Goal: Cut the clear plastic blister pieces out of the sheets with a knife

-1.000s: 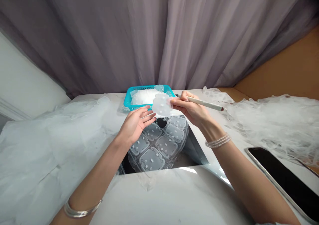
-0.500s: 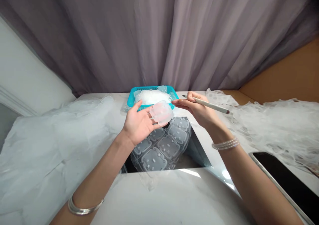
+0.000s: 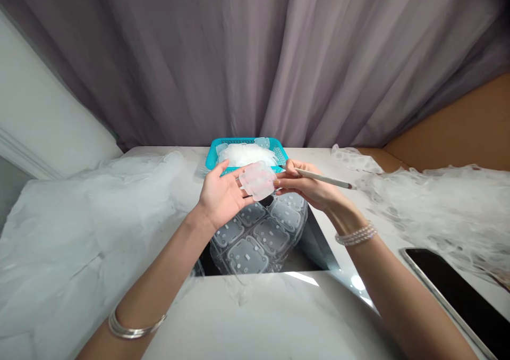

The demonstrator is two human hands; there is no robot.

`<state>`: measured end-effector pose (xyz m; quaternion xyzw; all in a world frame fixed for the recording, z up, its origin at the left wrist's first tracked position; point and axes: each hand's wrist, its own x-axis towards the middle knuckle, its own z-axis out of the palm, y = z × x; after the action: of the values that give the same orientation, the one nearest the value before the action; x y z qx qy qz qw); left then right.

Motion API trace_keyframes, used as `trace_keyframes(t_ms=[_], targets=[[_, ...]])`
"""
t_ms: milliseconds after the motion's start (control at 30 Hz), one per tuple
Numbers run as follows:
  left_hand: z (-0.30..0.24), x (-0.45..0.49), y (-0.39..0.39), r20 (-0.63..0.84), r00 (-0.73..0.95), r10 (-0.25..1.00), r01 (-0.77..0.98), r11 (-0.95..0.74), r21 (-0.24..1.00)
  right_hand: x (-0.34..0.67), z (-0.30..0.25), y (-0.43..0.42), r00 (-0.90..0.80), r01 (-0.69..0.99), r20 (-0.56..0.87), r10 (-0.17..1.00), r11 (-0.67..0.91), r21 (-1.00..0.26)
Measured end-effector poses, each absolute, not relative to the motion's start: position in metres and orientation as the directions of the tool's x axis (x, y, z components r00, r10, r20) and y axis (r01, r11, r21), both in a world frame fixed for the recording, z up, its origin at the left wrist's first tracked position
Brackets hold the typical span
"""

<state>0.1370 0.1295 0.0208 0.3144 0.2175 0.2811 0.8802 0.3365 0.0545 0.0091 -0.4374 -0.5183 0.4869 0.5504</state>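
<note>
My left hand (image 3: 223, 192) is palm up and holds a thin, frosted translucent plastic piece (image 3: 258, 181) with rounded corners on its fingers. At the piece's right edge are the fingertips of my right hand (image 3: 305, 184), which also grips a slim, pale pen-shaped tool (image 3: 324, 178) with a dark tip; its exact kind is unclear. Below both hands lies a clear plastic sheet of joined rounded panels (image 3: 249, 253), dotted with small holes or spots, on a dark surface. Behind the hands, a blue basket (image 3: 212, 155) contains a heap of similar frosted pieces (image 3: 247, 153).
A large heap of translucent sheets (image 3: 71, 232) covers the left of the white table (image 3: 239, 328). On the right are tangled clear plastic offcuts (image 3: 446, 206) and a phone (image 3: 458, 296). A grey curtain (image 3: 191, 62) hangs behind.
My right hand has moved left and slightly down, bringing its fingertips to the plastic piece's edge, with the pen-shaped tool still in it. My left hand stays nearly in place.
</note>
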Motion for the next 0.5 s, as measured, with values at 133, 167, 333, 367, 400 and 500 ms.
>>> trace_keyframes(t_ms=[133,167,333,367,400,500], targets=[[0.019,0.136,0.133,-0.205,0.741,0.64,-0.365,0.64,0.676,0.336,0.005,0.058,0.055,-0.068,0.154,0.987,0.158,-0.985],[0.017,0.135,0.134,-0.203,0.738,0.643,-0.364,0.633,0.683,0.337,0.003,0.059,0.08,-0.069,0.149,0.986,0.155,-0.985],[0.008,0.132,0.144,-0.197,0.647,0.737,-0.309,0.49,0.815,0.348,-0.007,0.069,0.328,-0.136,0.145,0.934,0.199,-0.971],[0.005,0.131,0.145,-0.181,0.615,0.767,-0.261,0.415,0.871,0.351,-0.009,0.073,0.401,-0.13,0.166,0.901,0.235,-0.963],[0.001,0.129,0.147,-0.157,0.588,0.794,-0.202,0.332,0.921,0.355,-0.009,0.079,0.471,-0.102,0.201,0.859,0.279,-0.955],[-0.012,0.119,0.145,-0.076,0.548,0.833,-0.039,0.115,0.993,0.365,-0.01,0.108,0.601,0.146,0.397,0.694,0.393,-0.908]])
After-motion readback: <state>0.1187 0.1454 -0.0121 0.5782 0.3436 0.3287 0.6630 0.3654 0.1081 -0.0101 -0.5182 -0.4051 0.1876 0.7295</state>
